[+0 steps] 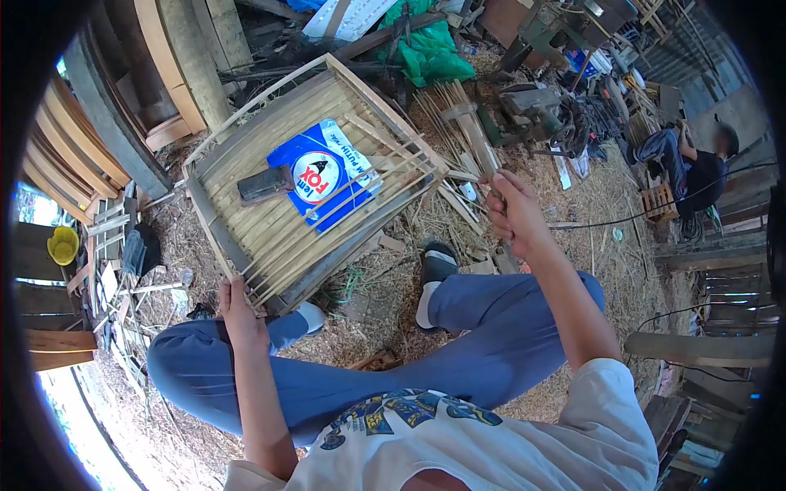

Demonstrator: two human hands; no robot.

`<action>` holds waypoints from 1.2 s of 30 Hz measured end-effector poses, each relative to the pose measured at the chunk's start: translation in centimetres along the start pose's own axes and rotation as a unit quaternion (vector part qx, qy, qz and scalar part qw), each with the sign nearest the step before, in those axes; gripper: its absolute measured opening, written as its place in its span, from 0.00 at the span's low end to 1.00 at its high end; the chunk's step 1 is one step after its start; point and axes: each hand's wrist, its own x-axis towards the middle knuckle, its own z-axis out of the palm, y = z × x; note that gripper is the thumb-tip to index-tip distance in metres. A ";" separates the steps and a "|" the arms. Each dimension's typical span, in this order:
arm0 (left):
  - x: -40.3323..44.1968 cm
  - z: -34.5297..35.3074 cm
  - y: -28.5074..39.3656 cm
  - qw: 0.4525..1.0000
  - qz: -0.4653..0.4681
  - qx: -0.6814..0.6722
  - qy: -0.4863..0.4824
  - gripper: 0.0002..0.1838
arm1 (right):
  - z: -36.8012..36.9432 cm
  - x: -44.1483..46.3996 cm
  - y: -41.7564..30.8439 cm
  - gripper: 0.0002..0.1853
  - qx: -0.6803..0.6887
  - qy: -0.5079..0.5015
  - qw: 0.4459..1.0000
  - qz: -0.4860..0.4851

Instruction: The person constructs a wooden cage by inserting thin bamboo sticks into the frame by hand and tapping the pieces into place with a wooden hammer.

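Note:
A wooden frame with thin bamboo slats (221, 155) lies tilted before me, close to my knees. My left hand (239, 313) is closed at its near left corner, by the ends of several slats; the fingertips are partly hidden. On the right, my right hand (516, 214) is wrapped round the handle of a hammer (473, 131), raised beside the frame with its head pointing away from me. On the slats lie a blue and white glue packet (307, 151) and a dark block (264, 186).
Curved wooden pieces (168, 61) lean at the upper left, with a yellow bowl (63, 245) below. A green plastic bag (422, 53) and machinery (540, 114) are at the back. Another person (700, 168) sits far right. A cable (622, 221) crosses above the shavings-covered ground.

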 end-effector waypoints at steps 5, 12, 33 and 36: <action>-0.6 0.7 0.7 0.999 0.004 0.041 -0.002 0.06 | 0.3 -0.3 0.4 0.14 -0.037 -0.018 0.999 0.021; -0.1 0.3 0.7 0.997 -0.017 0.064 -0.034 0.06 | 0.2 -0.6 0.6 0.13 -0.034 -0.035 0.997 0.052; -0.2 0.0 0.6 0.995 -0.013 0.087 -0.034 0.07 | -0.6 -0.6 0.6 0.13 -0.001 -0.005 0.999 0.034; 0.4 -0.9 0.0 0.996 -0.005 0.085 -0.033 0.07 | -0.9 0.2 0.4 0.13 0.041 0.052 0.998 -0.023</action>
